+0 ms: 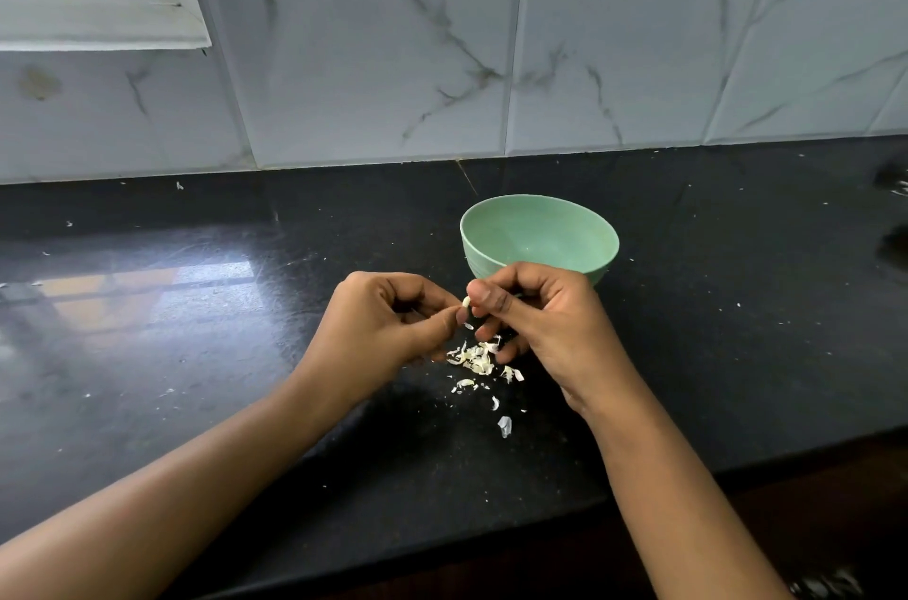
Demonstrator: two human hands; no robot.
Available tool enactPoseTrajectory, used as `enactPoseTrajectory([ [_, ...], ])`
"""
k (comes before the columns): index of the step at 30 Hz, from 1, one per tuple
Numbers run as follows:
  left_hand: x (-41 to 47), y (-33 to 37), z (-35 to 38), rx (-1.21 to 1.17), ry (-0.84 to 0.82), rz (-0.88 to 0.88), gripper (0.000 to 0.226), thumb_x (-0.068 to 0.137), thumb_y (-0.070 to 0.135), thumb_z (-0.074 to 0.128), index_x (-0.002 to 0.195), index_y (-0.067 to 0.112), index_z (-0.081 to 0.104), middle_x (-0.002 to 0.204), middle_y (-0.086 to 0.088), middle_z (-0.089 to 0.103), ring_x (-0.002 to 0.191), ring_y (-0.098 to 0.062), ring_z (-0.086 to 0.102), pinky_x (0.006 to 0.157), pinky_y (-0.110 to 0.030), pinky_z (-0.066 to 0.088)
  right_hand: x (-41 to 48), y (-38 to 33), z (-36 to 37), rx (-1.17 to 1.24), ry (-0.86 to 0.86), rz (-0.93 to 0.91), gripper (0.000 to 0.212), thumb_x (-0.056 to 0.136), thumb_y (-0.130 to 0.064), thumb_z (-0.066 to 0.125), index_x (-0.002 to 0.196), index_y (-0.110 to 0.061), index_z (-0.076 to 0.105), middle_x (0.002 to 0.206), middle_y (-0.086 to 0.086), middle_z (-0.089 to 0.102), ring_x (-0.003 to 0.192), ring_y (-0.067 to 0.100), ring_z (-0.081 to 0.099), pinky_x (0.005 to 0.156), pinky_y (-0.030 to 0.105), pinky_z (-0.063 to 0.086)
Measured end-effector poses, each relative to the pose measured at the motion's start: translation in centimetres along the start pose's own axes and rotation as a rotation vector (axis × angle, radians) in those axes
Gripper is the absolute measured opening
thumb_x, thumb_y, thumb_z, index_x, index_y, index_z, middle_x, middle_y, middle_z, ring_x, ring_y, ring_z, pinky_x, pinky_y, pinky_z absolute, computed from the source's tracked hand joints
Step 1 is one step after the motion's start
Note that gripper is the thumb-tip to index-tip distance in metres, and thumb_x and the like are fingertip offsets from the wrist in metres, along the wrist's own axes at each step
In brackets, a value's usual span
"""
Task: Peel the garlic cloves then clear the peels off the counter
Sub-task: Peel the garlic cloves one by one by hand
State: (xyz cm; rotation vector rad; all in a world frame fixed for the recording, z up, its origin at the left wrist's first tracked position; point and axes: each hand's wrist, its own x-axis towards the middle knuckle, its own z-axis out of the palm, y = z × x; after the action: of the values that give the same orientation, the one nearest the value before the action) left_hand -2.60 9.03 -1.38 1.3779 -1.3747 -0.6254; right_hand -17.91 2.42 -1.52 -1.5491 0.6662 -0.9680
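A small white garlic clove (466, 301) shows between the fingertips of both hands, just above the black counter (196, 354). My right hand (535, 324) pinches it between thumb and curled fingers. My left hand (388, 319) meets it from the left with thumb and fingertips curled toward the clove. A small flake (469, 326) hangs just under the clove. Below the hands lies a loose pile of pale garlic peels (479, 361), with stray pieces (504, 425) trailing toward me.
A mint-green bowl (540, 211) stands right behind my right hand; what lies in it is hidden. A marble-tiled wall (442, 59) backs the counter and a window ledge (98, 10) sits at upper left. The counter's front edge (688, 471) runs near my forearms.
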Motion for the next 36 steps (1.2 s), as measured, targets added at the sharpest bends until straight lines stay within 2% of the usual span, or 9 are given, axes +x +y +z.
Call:
enactPoseTrajectory([
  [4,-0.2,-0.2,0.1,0.139,0.016,0.084,0.009,0.077,0.017,0.076,0.072,0.023,0.073,0.054,0.006,0.067,0.046,-0.004,0.059,0.047,-0.012,0.040,0.0,-0.1,0.1,0.054,-0.040,0.040,0.006,0.080,-0.010,0.070,0.074,-0.011,0.068,0.064,0.002,0.068,0.054,0.010,0.058,0.042,0.019,0.047],
  [10,-0.3,0.3,0.1,0.078,0.015,0.102,0.008,0.074,0.034,0.070,0.071,0.027,0.071,0.054,-0.001,0.067,0.045,-0.008,0.059,0.044,-0.014,0.041,0.0,-0.2,-0.1,0.142,-0.086,0.061,0.006,0.082,-0.006,0.066,0.077,-0.009,0.066,0.069,0.002,0.069,0.054,0.005,0.056,0.042,0.017,0.046],
  [14,-0.3,0.6,0.2,0.011,-0.027,0.084,0.006,0.079,0.019,0.069,0.074,0.017,0.070,0.050,0.005,0.065,0.041,-0.001,0.056,0.041,-0.009,0.038,0.0,-0.2,-0.2,0.172,-0.103,0.066,0.005,0.080,-0.007,0.065,0.077,-0.011,0.067,0.069,0.002,0.067,0.056,0.004,0.057,0.042,0.016,0.047],
  [18,-0.2,0.5,0.1,-0.016,-0.040,0.083,0.009,0.077,0.024,0.067,0.074,0.015,0.069,0.051,0.006,0.064,0.042,-0.004,0.057,0.041,-0.011,0.039,0.0,-0.2,-0.2,0.154,-0.104,0.059,0.011,0.083,-0.003,0.063,0.077,-0.011,0.066,0.065,-0.003,0.066,0.055,0.003,0.056,0.042,0.016,0.046],
  [21,-0.1,0.0,0.1,0.030,-0.029,0.096,0.010,0.076,0.028,0.068,0.074,0.019,0.070,0.054,0.003,0.064,0.045,-0.008,0.060,0.043,-0.015,0.043,-0.1,-0.2,-0.1,0.117,-0.092,0.037,0.012,0.085,-0.002,0.063,0.077,-0.011,0.065,0.067,0.001,0.065,0.054,0.003,0.054,0.041,0.017,0.045],
  [25,0.0,-0.3,0.2,0.037,-0.058,0.078,0.016,0.075,0.036,0.064,0.076,0.020,0.068,0.057,0.003,0.064,0.047,-0.015,0.062,0.047,-0.029,0.051,-0.1,-0.1,-0.1,0.063,-0.095,0.004,0.013,0.088,-0.003,0.062,0.078,-0.012,0.063,0.075,0.009,0.065,0.056,0.004,0.054,0.042,0.018,0.045],
  [31,0.1,-0.3,0.4,-0.146,-0.183,-0.059,0.018,0.079,0.030,0.059,0.078,0.012,0.060,0.064,0.005,0.059,0.041,-0.015,0.054,0.038,-0.021,0.041,0.2,0.5,-0.1,-0.056,-0.081,-0.038,0.017,0.091,-0.003,0.058,0.078,-0.015,0.059,0.068,0.001,0.059,0.057,0.006,0.054,0.040,0.021,0.044],
  [34,0.3,-0.2,0.4,-0.179,-0.175,-0.098,0.020,0.082,0.030,0.056,0.079,0.010,0.057,0.064,0.003,0.056,0.039,-0.013,0.050,0.034,-0.020,0.037,0.3,1.0,-0.1,-0.195,-0.042,-0.084,0.018,0.090,-0.005,0.060,0.078,-0.018,0.059,0.065,0.000,0.060,0.057,0.010,0.059,0.042,0.024,0.046],
  [36,0.3,-0.3,0.3,-0.166,-0.167,-0.105,0.017,0.088,0.024,0.054,0.079,0.010,0.057,0.063,0.005,0.056,0.039,-0.012,0.050,0.033,-0.019,0.035,0.3,1.1,-0.1,-0.241,-0.018,-0.101,0.017,0.088,-0.005,0.063,0.079,-0.020,0.060,0.070,0.002,0.063,0.058,0.013,0.065,0.045,0.026,0.049],
])
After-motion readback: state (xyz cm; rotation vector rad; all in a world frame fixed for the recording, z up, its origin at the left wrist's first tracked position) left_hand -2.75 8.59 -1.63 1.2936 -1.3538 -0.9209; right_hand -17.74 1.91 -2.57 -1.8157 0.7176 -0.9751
